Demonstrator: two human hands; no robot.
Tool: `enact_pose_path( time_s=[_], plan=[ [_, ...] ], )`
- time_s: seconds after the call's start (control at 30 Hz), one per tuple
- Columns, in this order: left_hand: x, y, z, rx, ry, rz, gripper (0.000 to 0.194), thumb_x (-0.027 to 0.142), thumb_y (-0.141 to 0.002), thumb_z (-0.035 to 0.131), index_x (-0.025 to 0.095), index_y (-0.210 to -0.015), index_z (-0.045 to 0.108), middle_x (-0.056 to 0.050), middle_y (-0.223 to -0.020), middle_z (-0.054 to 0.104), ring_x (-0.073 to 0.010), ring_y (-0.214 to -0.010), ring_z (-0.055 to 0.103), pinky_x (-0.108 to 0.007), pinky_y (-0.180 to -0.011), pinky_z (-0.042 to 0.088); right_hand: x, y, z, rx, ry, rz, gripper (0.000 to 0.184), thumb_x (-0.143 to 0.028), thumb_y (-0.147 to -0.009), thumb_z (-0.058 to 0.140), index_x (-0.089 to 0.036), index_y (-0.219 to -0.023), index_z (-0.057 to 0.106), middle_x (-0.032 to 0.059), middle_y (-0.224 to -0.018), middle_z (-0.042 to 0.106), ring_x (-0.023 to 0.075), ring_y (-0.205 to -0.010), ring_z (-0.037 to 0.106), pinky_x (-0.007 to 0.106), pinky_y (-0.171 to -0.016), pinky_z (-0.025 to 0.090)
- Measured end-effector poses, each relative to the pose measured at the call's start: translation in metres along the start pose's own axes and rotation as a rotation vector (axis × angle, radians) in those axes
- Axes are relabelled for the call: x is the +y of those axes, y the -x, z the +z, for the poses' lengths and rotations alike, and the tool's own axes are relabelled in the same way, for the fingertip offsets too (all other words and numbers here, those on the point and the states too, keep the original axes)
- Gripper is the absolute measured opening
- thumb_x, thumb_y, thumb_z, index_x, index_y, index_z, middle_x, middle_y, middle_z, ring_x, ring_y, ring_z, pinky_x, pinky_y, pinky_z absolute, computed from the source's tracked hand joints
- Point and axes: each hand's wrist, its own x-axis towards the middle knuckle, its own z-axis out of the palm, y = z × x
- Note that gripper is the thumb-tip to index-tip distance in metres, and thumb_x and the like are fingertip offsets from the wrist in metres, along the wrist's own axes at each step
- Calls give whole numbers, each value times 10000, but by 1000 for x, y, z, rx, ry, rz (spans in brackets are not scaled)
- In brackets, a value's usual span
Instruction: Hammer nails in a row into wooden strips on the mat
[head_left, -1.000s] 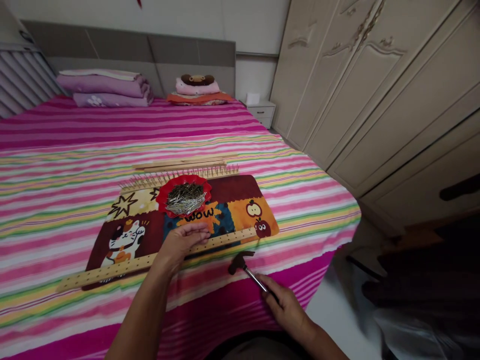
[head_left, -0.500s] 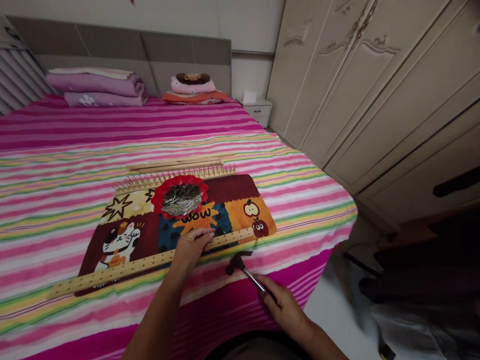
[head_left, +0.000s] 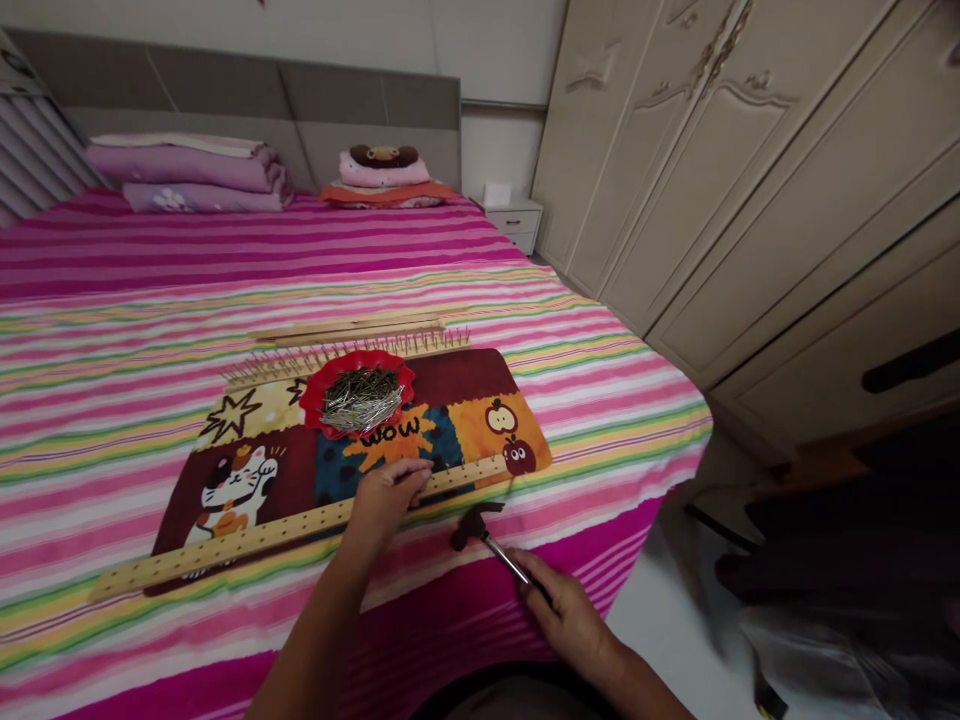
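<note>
A long pale wooden strip [head_left: 300,521] with rows of small holes lies along the near edge of a patterned mat [head_left: 480,365]. My left hand [head_left: 388,497] rests over this strip, thumb and fingers pinched at its upper edge; what they pinch is too small to make out. Several thin nails stand in the strip just right of the fingertips. My right hand [head_left: 564,610] grips a claw hammer [head_left: 495,548] by its handle, the dark head held low in front of the strip's right part. Beyond my left hand, a red scalloped bowl [head_left: 311,405] holds many nails [head_left: 361,397].
Behind the bowl lies another wooden strip [head_left: 442,346] bristling with upright nails, and further bare strips [head_left: 345,326] lie behind it. All this is on a bed with a striped sheet [head_left: 600,400]. Folded bedding [head_left: 187,170] is at the headboard; a wardrobe [head_left: 675,180] stands right.
The view has shifted very slightly. Both hands and the hammer stay in nearly the same place, with the left fingers still pinched at the strip.
</note>
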Motion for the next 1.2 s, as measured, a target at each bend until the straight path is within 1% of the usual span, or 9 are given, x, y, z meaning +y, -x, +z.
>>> enact_pose_path(
  time_s=[0.17, 0.27, 0.43, 0.57, 0.67, 0.77, 0.87, 1.03, 1.2],
  plan=[
    [-3, 0, 4, 58, -56, 17, 323, 417, -567, 611, 173, -768, 674, 48, -514, 537, -86, -441, 433, -229, -449, 361, -1, 1, 0, -4, 16, -13, 378, -172, -890, 444, -183, -1249, 564, 88, -1172, 683, 206, -1073, 639, 299, -909, 517],
    [-11, -2, 4, 100, -173, 96, 270, 425, -603, 595, 198, -726, 677, 28, -571, 584, -111, -503, 484, -237, -485, 390, -9, 3, -4, 13, 12, -18, 368, -185, -895, 454, -197, -1243, 570, 80, -1185, 678, 200, -1086, 632, 293, -927, 508],
    [-21, -3, 6, 142, -353, 337, 193, 385, -682, 563, 230, -693, 678, 7, -734, 664, -139, -684, 571, -250, -656, 434, -47, -9, -20, 113, 14, -79, 368, -222, -912, 451, -241, -1268, 542, 50, -1169, 687, 190, -1065, 642, 272, -896, 527],
    [-22, -3, 7, 143, -399, 394, 180, 363, -710, 544, 234, -685, 666, 5, -709, 652, -142, -692, 572, -249, -671, 426, -81, -38, -35, 154, 100, -188, 406, -212, -928, 419, -248, -1327, 479, 67, -1206, 653, 202, -1100, 613, 294, -900, 522],
    [-23, -2, 7, 130, -394, 413, 180, 361, -723, 531, 238, -691, 659, 5, -729, 655, -145, -724, 579, -251, -694, 425, -93, -57, -40, 146, 213, -264, 454, -177, -926, 389, -256, -1372, 421, 81, -1203, 638, 210, -1088, 607, 330, -907, 515],
    [-25, -2, 7, 133, -418, 418, 200, 361, -730, 518, 225, -632, 627, 5, -677, 617, -139, -680, 557, -246, -657, 410, -95, -66, -41, 54, 346, -225, 497, -141, -890, 391, -235, -1378, 424, 103, -1078, 667, 230, -939, 657, 357, -815, 556],
    [-24, -1, 7, 137, -414, 425, 192, 346, -725, 518, 218, -620, 615, 5, -659, 595, -134, -668, 546, -243, -645, 400, -95, -61, -42, 4, 414, -180, 514, -129, -870, 385, -213, -1374, 436, 114, -977, 675, 244, -831, 674, 372, -723, 576],
    [-19, 0, 6, 117, -388, 391, 166, 309, -708, 526, 213, -646, 646, -9, -677, 612, -141, -671, 561, -252, -653, 420, -90, -35, -48, 15, 222, -199, 432, -213, -930, 405, -268, -1355, 449, 84, -1134, 671, 226, -1023, 645, 323, -857, 545],
    [-17, 1, 1, 59, -346, 343, 169, 308, -691, 551, 221, -744, 685, -12, -742, 650, -144, -677, 586, -261, -654, 466, -54, -12, -38, -99, 25, -118, 388, -246, -919, 474, -300, -1301, 521, 45, -1169, 686, 217, -1039, 656, 299, -893, 529]
  ],
)
